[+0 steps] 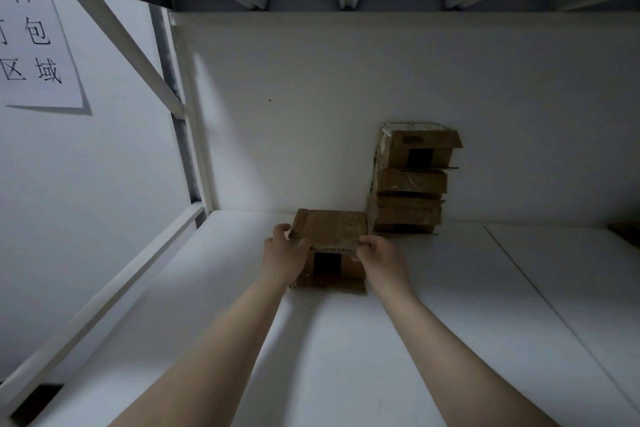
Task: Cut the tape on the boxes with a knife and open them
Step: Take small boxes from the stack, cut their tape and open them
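Observation:
A small brown cardboard box [330, 229] lies on the white shelf surface [346, 340], near the back wall. My left hand [282, 253] grips its left front corner. My right hand [379, 255] pinches the front edge of its top flap on the right. A black rectangle shows on the box's front face. Behind and to the right stands a stack of several similar cardboard boxes [412, 180] against the wall. No knife is in view.
White shelving frame bars [104, 295] run along the left, with a paper sign [34, 42] on the left wall. A shelf underside hangs overhead. A seam [540, 291] crosses the surface on the right. A brown object's corner [625, 230] shows at the far right.

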